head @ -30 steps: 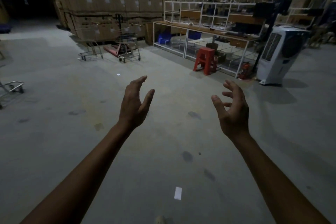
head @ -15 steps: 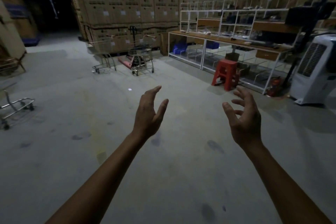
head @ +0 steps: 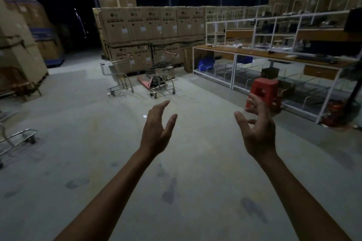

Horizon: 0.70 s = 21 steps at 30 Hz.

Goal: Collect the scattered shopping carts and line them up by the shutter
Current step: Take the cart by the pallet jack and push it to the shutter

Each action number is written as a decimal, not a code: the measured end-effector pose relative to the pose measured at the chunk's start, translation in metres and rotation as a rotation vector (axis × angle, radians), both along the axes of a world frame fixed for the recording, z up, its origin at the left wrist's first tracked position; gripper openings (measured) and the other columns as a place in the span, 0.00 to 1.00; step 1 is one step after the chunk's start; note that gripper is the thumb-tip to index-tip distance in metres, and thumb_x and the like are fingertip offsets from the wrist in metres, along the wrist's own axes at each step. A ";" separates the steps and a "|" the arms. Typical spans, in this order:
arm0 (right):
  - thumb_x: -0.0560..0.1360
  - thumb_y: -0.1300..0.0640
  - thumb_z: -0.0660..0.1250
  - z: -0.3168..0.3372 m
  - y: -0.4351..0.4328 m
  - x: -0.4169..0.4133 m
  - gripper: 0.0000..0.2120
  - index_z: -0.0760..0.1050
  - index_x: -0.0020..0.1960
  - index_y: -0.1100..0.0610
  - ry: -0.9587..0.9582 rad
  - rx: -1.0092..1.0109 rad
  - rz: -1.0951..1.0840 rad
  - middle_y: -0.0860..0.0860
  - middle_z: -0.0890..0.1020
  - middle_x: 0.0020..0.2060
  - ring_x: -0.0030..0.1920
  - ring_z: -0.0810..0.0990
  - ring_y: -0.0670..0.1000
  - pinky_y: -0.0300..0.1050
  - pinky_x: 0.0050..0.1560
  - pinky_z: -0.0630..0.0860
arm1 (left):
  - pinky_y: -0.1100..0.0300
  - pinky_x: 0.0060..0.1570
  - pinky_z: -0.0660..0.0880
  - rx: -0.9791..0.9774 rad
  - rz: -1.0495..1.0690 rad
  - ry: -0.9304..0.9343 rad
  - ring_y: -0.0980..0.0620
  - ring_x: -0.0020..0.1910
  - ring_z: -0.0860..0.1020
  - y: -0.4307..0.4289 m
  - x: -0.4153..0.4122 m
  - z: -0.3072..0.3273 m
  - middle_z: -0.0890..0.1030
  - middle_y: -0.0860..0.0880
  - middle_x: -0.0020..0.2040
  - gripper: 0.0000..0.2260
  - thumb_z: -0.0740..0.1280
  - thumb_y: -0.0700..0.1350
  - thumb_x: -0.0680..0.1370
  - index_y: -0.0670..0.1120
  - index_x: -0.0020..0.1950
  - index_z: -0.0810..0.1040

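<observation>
Both hands up, nothing in them, 3 carts in sight across the warehouse floor.

The left hand (head: 156,133) and the right hand (head: 256,133) reach forward over bare concrete floor (head: 195,191), fingers spread wide and curled, gripping nothing. Far ahead, the left shopping cart (head: 117,76) and the right shopping cart (head: 162,78) stand side by side, a little apart, in front of the stacked cardboard boxes (head: 148,25), with a pink pallet jack (head: 146,82) between them. A third cart (head: 15,143) pokes in at the left edge, only partly visible. A red stool (head: 264,90) sits beside the white shelving (head: 274,45), just past the right hand's fingertips.
</observation>
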State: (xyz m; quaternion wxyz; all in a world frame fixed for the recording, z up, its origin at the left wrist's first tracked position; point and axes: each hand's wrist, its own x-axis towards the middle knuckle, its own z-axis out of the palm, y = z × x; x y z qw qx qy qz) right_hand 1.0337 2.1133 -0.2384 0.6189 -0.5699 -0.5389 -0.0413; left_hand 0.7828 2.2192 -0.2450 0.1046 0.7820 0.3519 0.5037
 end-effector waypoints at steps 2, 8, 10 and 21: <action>0.74 0.37 0.61 0.010 0.047 0.026 0.35 0.65 0.75 0.56 -0.009 -0.006 0.013 0.55 0.74 0.67 0.60 0.75 0.49 0.38 0.48 0.74 | 0.43 0.62 0.75 -0.004 0.013 -0.020 0.47 0.66 0.74 0.043 0.023 0.008 0.75 0.43 0.68 0.26 0.59 0.59 0.80 0.44 0.73 0.70; 0.74 0.37 0.61 0.005 0.179 0.080 0.35 0.65 0.75 0.55 -0.017 -0.040 0.048 0.54 0.74 0.67 0.59 0.75 0.49 0.38 0.49 0.74 | 0.43 0.61 0.75 -0.025 0.042 -0.053 0.48 0.66 0.74 0.172 0.073 -0.001 0.75 0.44 0.68 0.25 0.59 0.58 0.81 0.45 0.73 0.70; 0.74 0.37 0.61 -0.004 0.225 0.094 0.35 0.65 0.75 0.55 -0.021 -0.051 0.057 0.54 0.74 0.67 0.60 0.75 0.49 0.39 0.49 0.75 | 0.44 0.61 0.76 -0.033 0.047 -0.068 0.48 0.65 0.75 0.218 0.087 -0.012 0.75 0.44 0.68 0.26 0.59 0.58 0.80 0.44 0.73 0.70; 0.74 0.37 0.61 -0.015 0.537 0.150 0.35 0.63 0.76 0.53 -0.077 -0.052 0.068 0.54 0.73 0.68 0.60 0.75 0.48 0.37 0.49 0.74 | 0.42 0.61 0.75 -0.045 0.050 -0.117 0.47 0.65 0.74 0.529 0.146 -0.035 0.75 0.44 0.68 0.26 0.59 0.59 0.80 0.45 0.73 0.70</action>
